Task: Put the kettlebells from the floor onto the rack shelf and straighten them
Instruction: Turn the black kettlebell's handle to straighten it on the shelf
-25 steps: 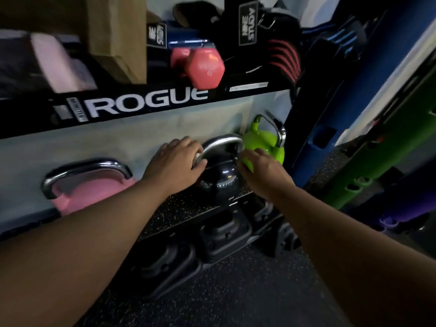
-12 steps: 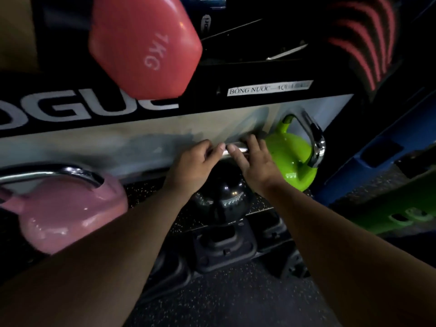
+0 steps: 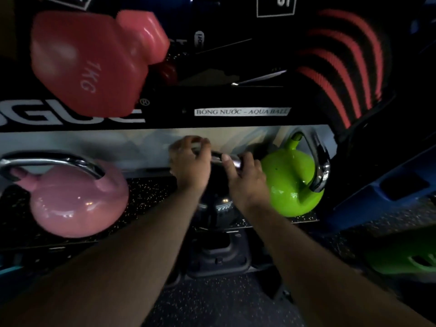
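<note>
Both hands' grip, left hand [image 3: 191, 166] and right hand [image 3: 247, 175], clasps the black kettlebell [image 3: 218, 208] handle.

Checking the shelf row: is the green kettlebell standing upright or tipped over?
Upright. The glossy green kettlebell sits on its base on the speckled rack shelf, chrome handle on top, turned sideways to the row.

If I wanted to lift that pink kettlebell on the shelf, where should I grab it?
Probably by the chrome handle of the pink kettlebell, reaching from the front and above. The handle arches over the round, glossy body, with a gap beneath for fingers. The smooth body itself gives nothing to hook.
</note>
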A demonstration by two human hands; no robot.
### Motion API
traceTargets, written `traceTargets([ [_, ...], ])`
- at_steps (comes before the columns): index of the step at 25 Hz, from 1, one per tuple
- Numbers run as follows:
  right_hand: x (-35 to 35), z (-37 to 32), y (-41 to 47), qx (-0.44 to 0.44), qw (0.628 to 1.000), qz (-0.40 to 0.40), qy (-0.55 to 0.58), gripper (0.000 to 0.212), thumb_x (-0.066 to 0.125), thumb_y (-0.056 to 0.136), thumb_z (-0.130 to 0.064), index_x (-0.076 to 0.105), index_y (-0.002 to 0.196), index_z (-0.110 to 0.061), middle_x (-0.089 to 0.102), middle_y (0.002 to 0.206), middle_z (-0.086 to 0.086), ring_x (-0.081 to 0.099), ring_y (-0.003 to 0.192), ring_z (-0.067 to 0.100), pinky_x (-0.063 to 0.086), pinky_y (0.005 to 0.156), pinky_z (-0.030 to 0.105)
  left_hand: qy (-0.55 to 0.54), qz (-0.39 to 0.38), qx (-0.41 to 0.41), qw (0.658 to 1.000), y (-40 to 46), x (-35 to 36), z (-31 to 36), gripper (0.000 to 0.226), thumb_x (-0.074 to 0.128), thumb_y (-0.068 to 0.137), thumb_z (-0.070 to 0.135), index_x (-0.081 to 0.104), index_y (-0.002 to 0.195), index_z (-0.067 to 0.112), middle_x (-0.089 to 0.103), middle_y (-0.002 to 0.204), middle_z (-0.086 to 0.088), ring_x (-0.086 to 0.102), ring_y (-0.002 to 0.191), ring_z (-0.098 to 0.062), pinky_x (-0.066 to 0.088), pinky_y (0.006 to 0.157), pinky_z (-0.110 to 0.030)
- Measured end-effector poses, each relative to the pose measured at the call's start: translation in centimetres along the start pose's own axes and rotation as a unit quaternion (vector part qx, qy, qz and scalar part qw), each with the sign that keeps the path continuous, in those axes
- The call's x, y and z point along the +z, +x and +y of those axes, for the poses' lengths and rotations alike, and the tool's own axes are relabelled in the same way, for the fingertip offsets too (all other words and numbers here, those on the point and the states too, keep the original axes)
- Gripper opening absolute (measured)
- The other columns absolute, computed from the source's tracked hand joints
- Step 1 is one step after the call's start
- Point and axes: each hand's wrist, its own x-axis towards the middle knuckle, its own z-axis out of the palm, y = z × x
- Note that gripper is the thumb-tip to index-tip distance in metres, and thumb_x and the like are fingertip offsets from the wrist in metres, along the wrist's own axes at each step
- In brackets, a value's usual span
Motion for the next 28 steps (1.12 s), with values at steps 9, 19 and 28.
traceTargets([
  [9,1.1,0.1,-1.9,0.044,0.974,-0.050,0.215,0.039,0.039,0.093,-0.058,0.056,0.127,-0.049,0.068,0.121,-0.009,0.062,0.099,0.013,0.051,0.099,0.043,-0.097,-0.143,-0.076,0.982,0.3,0.7,0.3,0.092,0.037,0.080,0.074,0.009,0.158,0.034,0.008,0.168,-0.008,0.025,0.151,-0.032,0.028,0.119,-0.054],
  [19,2.2,-1.5,-0.6,0.061,0.945,-0.095,0.308,0.043,0.030,0.104,-0.048,0.044,0.145,-0.043,0.061,0.075,0.009,0.056,0.063,0.020,0.049,0.053,0.031,-0.030,-0.233,-0.076,0.969,0.7,0.9,-1.2,0.071,0.014,0.076,0.093,0.000,0.142,0.071,0.056,0.136,-0.031,0.057,0.113,-0.062,0.045,0.096,-0.071],
  [28,1.8,-1.0,-1.5,0.059,0.919,-0.105,0.375,0.043,0.029,0.104,-0.049,0.038,0.147,-0.047,0.062,0.078,0.013,0.060,0.063,0.016,0.054,0.055,0.027,-0.018,-0.249,-0.051,0.967,0.7,1.5,-1.4,0.069,0.016,0.071,0.097,0.025,0.134,0.072,0.061,0.136,-0.022,0.061,0.113,-0.056,0.035,0.098,-0.078],
])
